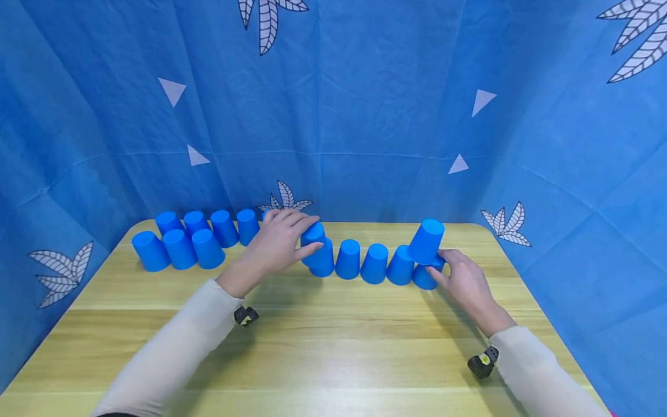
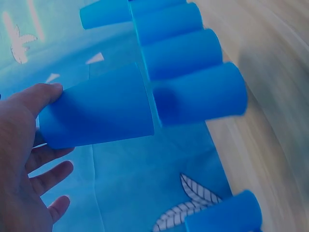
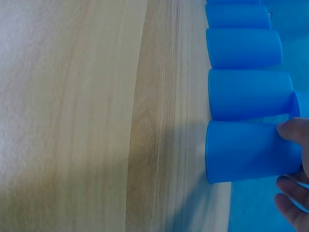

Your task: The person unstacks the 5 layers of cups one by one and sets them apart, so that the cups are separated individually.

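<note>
Left sleeve [image 1: 169,350] nearest. Left hand [image 1: 276,240] grips cup [image 1: 312,234]; off-centre release could tip it. Right hand [image 1: 465,285] pinches end cup [image 1: 424,279]; nudge could topple upper cup [image 1: 427,241].

Bare L hand [image 1: 281,240] & R hand [image 1: 465,284], each below a long off-white sleeve, i.e. L sleeve [image 1: 174,347] & R sleeve [image 1: 542,373], plain cloth w/ a few soft folds, cuffs approx. at the wrist. A small dark patch [image 1: 117,414] shows at the L sleeve's near end. Inner side of each cuff has a small blk. boxy gadget w/ a yellow-green mark, i.e. L wrist unit [image 1: 245,315] & R wrist unit [image 1: 483,362]; finer details too small to tell.
</note>
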`<act>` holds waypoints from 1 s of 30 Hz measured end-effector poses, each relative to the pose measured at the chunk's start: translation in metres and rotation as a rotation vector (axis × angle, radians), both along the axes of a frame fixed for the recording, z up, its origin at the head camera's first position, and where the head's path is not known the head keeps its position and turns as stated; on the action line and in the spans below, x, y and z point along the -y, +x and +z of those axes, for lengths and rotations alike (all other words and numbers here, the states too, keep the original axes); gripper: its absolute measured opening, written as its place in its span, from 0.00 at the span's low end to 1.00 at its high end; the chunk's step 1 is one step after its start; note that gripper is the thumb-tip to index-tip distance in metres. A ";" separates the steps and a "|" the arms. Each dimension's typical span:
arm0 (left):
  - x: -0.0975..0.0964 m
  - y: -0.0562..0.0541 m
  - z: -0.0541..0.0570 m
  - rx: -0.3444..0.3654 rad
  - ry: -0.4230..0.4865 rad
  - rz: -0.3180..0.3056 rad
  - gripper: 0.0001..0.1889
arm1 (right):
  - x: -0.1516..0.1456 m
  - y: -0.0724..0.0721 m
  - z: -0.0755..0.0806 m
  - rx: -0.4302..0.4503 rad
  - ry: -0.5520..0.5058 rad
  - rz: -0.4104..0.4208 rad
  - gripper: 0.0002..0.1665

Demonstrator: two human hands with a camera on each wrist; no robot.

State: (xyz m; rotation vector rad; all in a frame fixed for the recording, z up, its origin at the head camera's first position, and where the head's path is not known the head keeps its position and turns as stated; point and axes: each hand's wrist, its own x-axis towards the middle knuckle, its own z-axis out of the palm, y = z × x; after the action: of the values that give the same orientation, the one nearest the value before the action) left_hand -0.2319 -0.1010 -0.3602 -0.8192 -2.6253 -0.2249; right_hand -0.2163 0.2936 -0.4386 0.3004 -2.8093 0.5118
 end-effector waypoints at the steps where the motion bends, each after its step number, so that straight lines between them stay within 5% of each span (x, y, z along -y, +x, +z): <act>1: 0.004 0.000 0.000 0.005 0.000 0.009 0.31 | 0.000 0.000 0.000 -0.001 -0.001 0.000 0.30; 30: 0.111 -0.023 -0.032 0.164 -0.010 0.260 0.32 | 0.000 0.002 0.000 0.005 0.006 -0.008 0.30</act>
State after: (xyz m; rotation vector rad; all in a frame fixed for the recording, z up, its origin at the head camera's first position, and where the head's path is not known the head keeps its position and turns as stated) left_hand -0.2549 -0.2119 -0.3924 -0.4721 -2.8540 -0.2148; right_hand -0.2145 0.2936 -0.4383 0.2891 -2.8163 0.5033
